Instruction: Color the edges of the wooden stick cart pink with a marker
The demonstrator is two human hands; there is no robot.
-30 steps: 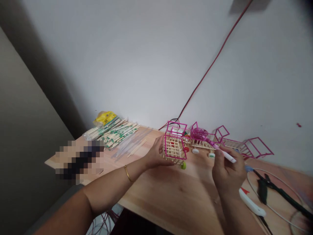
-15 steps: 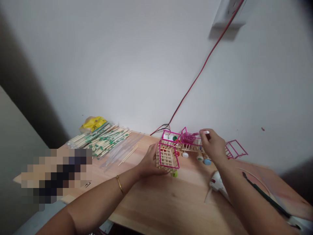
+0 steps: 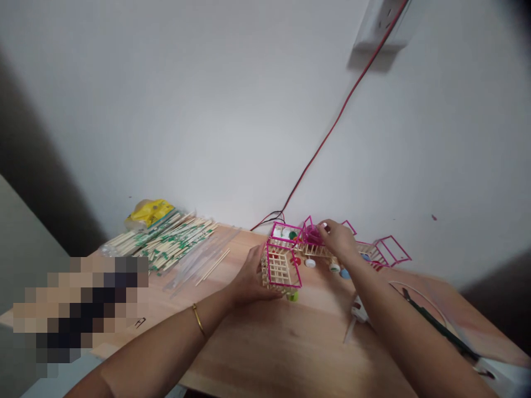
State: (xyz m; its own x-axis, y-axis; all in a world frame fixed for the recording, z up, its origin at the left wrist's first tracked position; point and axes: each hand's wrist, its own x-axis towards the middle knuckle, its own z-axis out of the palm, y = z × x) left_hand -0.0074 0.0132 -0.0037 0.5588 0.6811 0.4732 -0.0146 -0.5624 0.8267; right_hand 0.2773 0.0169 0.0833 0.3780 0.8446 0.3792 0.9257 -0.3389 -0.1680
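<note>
My left hand [image 3: 248, 279] is closed round the side of a small cart of wooden sticks [image 3: 279, 266]. The cart has an open lattice, a pink-painted top rim and a green cap wheel [image 3: 292, 297] below. Fingers pinched, my right hand [image 3: 338, 239] is at a cup of pink paint [image 3: 312, 235] and holds a small white-ended stick, mostly hidden by the fingers. That cup stands in another stick wagon [image 3: 315, 250] with bottle-cap wheels, among them a white cap [image 3: 310, 263]. Behind the held cart is a pink-rimmed wagon [image 3: 286, 232] with coloured caps inside.
At the left lie bundled wooden sticks [image 3: 176, 243], a yellow packet [image 3: 150, 214], clear glue sticks [image 3: 194, 265] and two loose sticks [image 3: 213, 267]. A white glue gun [image 3: 359, 309] lies under my right forearm, near a dark green tool [image 3: 440, 326]. A pink frame [image 3: 392, 251] stands far right.
My right hand has moved left and lowered its fingers to the pink paint cup, uncovering more of the wagon to its right. My left hand keeps its hold on the cart.
</note>
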